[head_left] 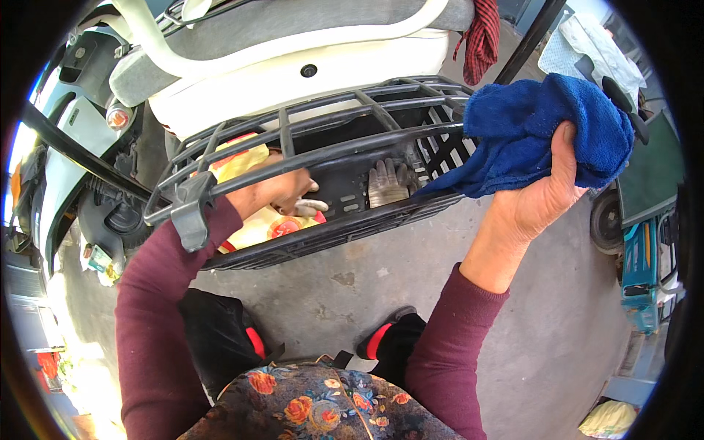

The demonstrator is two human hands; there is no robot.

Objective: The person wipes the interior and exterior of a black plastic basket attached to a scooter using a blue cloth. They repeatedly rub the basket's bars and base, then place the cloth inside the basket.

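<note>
A crumpled blue towel point(544, 132) is in my right hand point(536, 206), thumb pressed over its near side, at the right end of a black basket point(335, 220). One corner of the towel hangs down onto the basket's rim. My left hand point(275, 187) reaches into the basket under the upper bars, which hide part of it. It is at a yellow and red bag point(242, 159), close to pale glove fingers point(311, 207); whether it grips either one I cannot tell. A grey work glove point(388, 184) lies on the basket's floor, to the right.
Behind the basket is a white scooter body point(308, 99) with a curved white rail point(308, 41). A red-and-black checked cloth point(483, 44) hangs at its right. Another scooter point(82, 126) stands left; a teal machine point(639, 275) is at the right.
</note>
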